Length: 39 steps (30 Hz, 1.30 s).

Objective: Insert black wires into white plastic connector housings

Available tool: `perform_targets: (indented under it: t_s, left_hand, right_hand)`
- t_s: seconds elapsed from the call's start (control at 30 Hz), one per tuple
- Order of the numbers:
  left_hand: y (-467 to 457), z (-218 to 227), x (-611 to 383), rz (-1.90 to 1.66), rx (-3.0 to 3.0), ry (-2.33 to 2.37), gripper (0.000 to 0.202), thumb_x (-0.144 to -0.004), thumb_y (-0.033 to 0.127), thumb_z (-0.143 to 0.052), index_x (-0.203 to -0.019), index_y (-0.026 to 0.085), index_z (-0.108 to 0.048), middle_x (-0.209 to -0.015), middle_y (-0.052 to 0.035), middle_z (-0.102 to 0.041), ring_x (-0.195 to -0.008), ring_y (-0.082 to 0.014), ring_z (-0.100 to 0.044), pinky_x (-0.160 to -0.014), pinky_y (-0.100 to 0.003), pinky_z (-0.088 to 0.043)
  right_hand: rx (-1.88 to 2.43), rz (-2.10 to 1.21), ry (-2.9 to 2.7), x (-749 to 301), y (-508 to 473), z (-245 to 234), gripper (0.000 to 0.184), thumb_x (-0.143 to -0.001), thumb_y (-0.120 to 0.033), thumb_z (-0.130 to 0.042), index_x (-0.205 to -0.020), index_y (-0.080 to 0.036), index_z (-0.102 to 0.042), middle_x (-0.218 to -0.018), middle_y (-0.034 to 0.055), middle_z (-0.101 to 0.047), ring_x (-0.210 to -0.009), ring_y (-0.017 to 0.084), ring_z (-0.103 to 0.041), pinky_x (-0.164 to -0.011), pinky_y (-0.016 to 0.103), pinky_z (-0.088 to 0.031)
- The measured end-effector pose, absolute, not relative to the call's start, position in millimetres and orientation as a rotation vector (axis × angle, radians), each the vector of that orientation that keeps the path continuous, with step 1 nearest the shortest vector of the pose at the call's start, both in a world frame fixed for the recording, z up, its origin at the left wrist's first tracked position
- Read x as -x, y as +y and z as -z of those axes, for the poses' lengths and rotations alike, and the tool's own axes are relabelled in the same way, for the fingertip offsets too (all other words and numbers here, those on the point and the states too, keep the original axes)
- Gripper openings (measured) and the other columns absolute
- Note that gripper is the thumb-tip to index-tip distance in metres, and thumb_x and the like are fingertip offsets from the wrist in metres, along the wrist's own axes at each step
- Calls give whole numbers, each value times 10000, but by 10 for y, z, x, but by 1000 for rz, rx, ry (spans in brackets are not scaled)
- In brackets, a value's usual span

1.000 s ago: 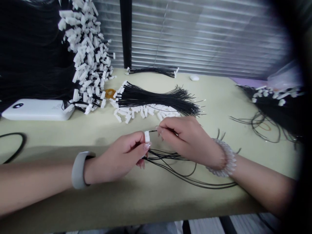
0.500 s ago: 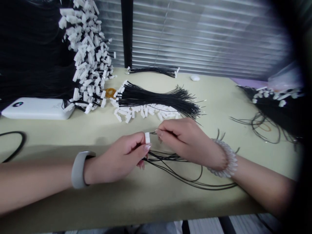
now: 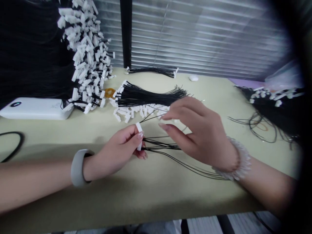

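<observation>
Cream tabletop (image 3: 136, 198) below metal blinds (image 3: 200, 35), and near its front edge the left hand (image 3: 114, 152) pinches a white connector (image 3: 139, 127) between thumb and fingers, black wires (image 3: 162, 146) trailing from the grip to the right. The right hand (image 3: 200, 133) hovers just beyond the grip, spread open and holding nothing, its fingertips (image 3: 164, 126) near the wires. Past the grip lies a bundle of black leads (image 3: 148, 96) on loose white connectors (image 3: 136, 112). Farther left of the grip sit a white power bank (image 3: 36, 109) and a tall mass of wired connectors (image 3: 85, 55), with another wire bunch (image 3: 270, 110) well off to the right
</observation>
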<state>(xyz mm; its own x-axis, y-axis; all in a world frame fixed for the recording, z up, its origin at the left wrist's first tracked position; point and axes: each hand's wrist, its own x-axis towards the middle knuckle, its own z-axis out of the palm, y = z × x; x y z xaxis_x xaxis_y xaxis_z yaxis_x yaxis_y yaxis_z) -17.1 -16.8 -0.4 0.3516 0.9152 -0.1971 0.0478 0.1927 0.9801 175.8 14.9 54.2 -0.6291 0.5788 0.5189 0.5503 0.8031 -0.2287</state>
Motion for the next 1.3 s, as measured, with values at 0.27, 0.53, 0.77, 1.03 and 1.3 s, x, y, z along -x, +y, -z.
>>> perform_targets:
  t_s: [0.27, 0.53, 0.77, 1.03, 1.3]
  left_hand:
    - [-146, -3, 161, -819, -1159, 1037, 223, -869, 349, -409, -741, 169, -430, -654, 46, -493, -572, -99, -600, -585, -250, -474]
    - [-163, 5, 172, -799, -1224, 1035, 216, -870, 340, -401, -742, 170, -433, -672, 41, -488, -572, -96, -595, -595, -257, -484]
    - [-197, -51, 177, -740, -1376, 1072, 213, -881, 334, -367, -766, 176, -451, -723, 29, -496, -614, -96, -590, -621, -254, -481]
    - [-211, -67, 175, -710, -1410, 1076, 210, -874, 339, -371, -769, 181, -461, -725, 20, -503, -633, -113, -585, -622, -270, -486]
    - [-202, -59, 174, -697, -1415, 1075, 211, -880, 335, -369, -769, 178, -455, -729, 26, -502, -644, -102, -585, -636, -260, -479]
  right_hand:
    - [937, -160, -2791, -1749, 113, -413, 257, -867, -233, -383, -758, -168, -606, -653, 24, -549, -641, 118, -479, -605, 251, -332]
    - [855, -464, -2778, -1747, 178, -406, 217, -823, -157, -430, -735, -173, -627, -594, -18, -569, -547, 73, -447, -572, 220, -300]
    - [881, -604, -2749, -1696, 166, -377, 288, -853, -188, -402, -616, -151, -562, -479, -54, -452, -458, 42, -329, -503, 195, -253]
    - [827, -548, -2746, -1705, 170, -342, 288, -862, -217, -414, -641, -159, -589, -524, -39, -506, -487, 51, -370, -531, 203, -265]
    - [760, -550, -2737, -1706, 179, -337, 270, -866, -216, -412, -681, -157, -600, -543, -40, -524, -493, 44, -401, -530, 199, -269]
